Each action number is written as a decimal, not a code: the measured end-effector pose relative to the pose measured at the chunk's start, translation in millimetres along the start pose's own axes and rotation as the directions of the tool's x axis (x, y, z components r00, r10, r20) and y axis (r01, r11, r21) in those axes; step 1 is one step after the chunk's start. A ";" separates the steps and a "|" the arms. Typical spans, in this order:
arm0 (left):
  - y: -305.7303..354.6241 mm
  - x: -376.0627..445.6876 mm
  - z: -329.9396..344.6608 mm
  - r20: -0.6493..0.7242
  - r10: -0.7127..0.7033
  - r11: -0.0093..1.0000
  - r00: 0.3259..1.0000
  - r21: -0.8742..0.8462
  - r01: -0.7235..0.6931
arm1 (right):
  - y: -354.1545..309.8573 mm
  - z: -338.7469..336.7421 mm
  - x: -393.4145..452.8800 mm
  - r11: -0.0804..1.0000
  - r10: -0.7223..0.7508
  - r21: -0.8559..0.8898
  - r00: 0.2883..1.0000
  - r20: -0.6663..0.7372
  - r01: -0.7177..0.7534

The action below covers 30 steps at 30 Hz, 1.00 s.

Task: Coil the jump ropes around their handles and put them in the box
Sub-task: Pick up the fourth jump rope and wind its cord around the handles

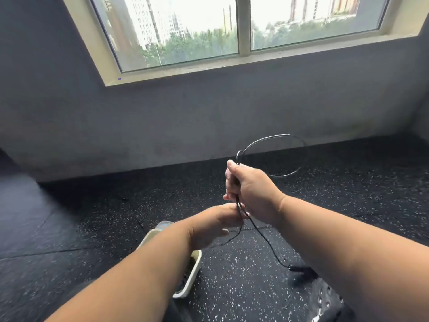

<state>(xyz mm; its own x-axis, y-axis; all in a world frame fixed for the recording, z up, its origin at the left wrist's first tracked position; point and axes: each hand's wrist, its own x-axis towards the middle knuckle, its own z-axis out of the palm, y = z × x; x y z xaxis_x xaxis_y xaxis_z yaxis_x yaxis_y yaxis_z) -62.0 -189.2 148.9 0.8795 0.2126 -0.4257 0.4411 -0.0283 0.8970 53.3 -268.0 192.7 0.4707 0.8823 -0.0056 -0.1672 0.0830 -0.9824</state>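
My right hand [251, 189] is raised in front of me, closed around a thin black jump rope [271, 245]. A loop of the rope arcs up and to the right above that fist. Just below it, my left hand [216, 223] grips the same strands, blurred by motion. From the hands the rope trails down to the right, ending at a black handle [301, 269] on the floor beside my right forearm. A cream box [193, 273] sits on the floor under my left forearm, with dark contents partly hidden by the arm.
The floor is black speckled rubber matting [243, 287]. A grey wall [185, 126] with a wide window [232, 26] stands ahead. A pale rounded object [163, 225] peeks out at the box's far end. Dark fabric lies at the bottom right.
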 end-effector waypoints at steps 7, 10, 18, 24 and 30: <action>11.4 5.6 8.9 -0.258 0.159 0.987 0.953 0.019 -0.160 | 2.9 -2.9 10.2 0.998 0.044 0.039 0.998 -0.047 -0.043; 36.1 -2.2 -1.0 -0.283 0.239 0.931 0.929 -0.207 -0.302 | 19.8 -16.1 7.6 0.986 0.155 0.046 0.984 0.088 -0.159; 64.2 -15.1 -65.5 -0.600 0.148 0.823 0.786 -0.365 -0.434 | 61.8 1.9 -18.8 0.939 0.343 -0.119 0.856 0.387 -0.323; 15.1 -9.3 -65.8 -0.205 -0.032 0.998 0.978 -0.054 0.021 | 29.6 -2.8 -4.1 0.989 0.124 0.066 0.989 0.078 -0.129; -17.0 10.3 -12.2 -0.096 0.006 0.945 0.995 0.327 0.025 | -14.3 1.7 7.5 0.982 -0.013 0.187 0.997 0.071 -0.001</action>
<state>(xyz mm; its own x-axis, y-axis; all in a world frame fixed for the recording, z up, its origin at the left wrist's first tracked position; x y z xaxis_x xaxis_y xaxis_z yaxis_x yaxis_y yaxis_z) -62.6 -174.6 130.7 0.8612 0.3048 -0.4068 0.4975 -0.3412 0.7976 57.8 -261.8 207.1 0.4101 0.9118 0.0200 -0.3263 0.1672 -0.9304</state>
